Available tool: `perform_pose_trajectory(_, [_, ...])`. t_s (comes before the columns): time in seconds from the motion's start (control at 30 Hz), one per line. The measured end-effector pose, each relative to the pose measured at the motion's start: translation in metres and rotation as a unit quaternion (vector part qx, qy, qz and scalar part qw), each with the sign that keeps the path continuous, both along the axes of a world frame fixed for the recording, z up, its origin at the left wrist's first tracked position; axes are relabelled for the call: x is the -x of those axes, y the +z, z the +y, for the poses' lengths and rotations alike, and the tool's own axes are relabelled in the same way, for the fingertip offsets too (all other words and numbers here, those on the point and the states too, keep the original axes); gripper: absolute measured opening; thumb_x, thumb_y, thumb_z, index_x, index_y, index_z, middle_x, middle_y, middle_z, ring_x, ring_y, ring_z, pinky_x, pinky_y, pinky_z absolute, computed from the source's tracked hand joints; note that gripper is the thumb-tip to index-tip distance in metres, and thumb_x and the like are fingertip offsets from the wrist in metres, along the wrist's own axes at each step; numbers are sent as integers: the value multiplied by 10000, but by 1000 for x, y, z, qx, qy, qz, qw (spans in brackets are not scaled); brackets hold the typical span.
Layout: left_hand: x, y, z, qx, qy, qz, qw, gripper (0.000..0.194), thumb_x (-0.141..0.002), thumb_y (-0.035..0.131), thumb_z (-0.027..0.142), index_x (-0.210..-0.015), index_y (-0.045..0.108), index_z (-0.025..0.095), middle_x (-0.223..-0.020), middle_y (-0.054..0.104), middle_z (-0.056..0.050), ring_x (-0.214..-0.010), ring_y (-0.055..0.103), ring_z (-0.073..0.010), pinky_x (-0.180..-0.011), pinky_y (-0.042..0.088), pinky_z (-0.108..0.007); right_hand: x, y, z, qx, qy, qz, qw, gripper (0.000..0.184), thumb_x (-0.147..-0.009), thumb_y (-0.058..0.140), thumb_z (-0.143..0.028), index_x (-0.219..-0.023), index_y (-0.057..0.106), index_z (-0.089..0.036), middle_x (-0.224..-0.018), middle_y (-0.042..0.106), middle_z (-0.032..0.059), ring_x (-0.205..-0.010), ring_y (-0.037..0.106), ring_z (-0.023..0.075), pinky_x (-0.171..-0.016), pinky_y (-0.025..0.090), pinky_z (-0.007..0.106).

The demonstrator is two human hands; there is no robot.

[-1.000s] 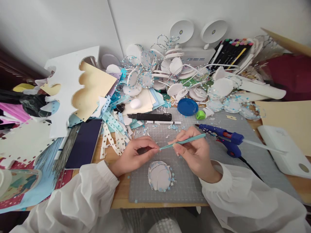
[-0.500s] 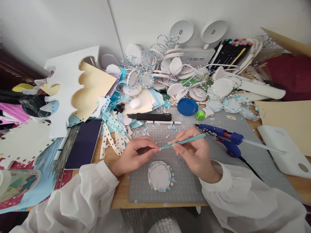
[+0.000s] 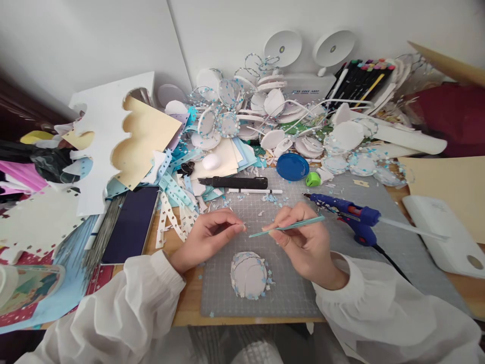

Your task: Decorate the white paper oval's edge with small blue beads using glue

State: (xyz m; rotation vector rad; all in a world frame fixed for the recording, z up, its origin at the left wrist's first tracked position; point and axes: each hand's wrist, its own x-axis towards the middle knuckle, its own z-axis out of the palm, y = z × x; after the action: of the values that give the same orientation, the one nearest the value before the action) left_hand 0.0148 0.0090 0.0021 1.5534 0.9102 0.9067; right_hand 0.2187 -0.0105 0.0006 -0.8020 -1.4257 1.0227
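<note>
My right hand [image 3: 301,237] grips a pair of light teal tweezers [image 3: 299,223], its tips pointing left over the mat. Opposite them my left hand [image 3: 212,235] is pinched, with a tiny pale bit showing at the fingertips, too small to name for sure. A small gap separates the tweezer tips from those fingers. Below both hands a round white disc [image 3: 248,275] lies on the grey cutting mat [image 3: 291,298], edged with small blue and white paper stars.
A blue glue gun [image 3: 348,210] lies right of my right hand, its cord running toward the front. A black utility knife [image 3: 238,182], a blue lid [image 3: 292,167] and punched paper strips [image 3: 172,212] lie beyond my hands. Star-trimmed discs crowd the back; a dark phone [image 3: 131,225] is left.
The tweezer tips have come away from my left fingertips, and the tweezers now lie flatter. My left hand has shifted slightly left. The disc has stayed put.
</note>
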Motion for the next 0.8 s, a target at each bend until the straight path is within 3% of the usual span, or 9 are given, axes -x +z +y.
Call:
perform_pose_trajectory(0.27, [-1,1,0,32,4,-19,999,184,-857,643,293,-785,690,131,-779,649,-57,-721,582,-141,-661,470,-248,0,-3,5,54,-8,35,998,140,-834,654,-159,-874,534,-219,-841,574,18,-726,636,135,-526,496,235])
perform_pose_trajectory(0.43, [-1,2,1,43,24,-17,999,206,-849,649,323,-778,694,135,-774,656,-50,-720,579,-143,-662,468,-250,0,-5,7,32,16,52,998,154,-826,654,-123,-883,555,-225,-858,553,12,-861,668,170,-544,511,230])
perform_pose_trajectory(0.67, [0,3,2,65,27,-37,997,173,-847,654,291,-776,702,141,-769,650,-31,-719,566,-126,-681,447,-234,0,-6,8,38,21,50,998,165,-816,675,-125,-877,570,-238,-885,605,4,-900,673,161,-755,561,312])
perform_pose_trajectory(0.8, [3,-1,2,84,26,-70,994,163,-861,647,276,-763,698,156,-754,631,-12,-718,545,-108,-678,419,-211,-4,-7,10,94,95,79,988,164,-835,657,-121,-880,561,-247,-979,674,14,-973,661,160,-820,546,327])
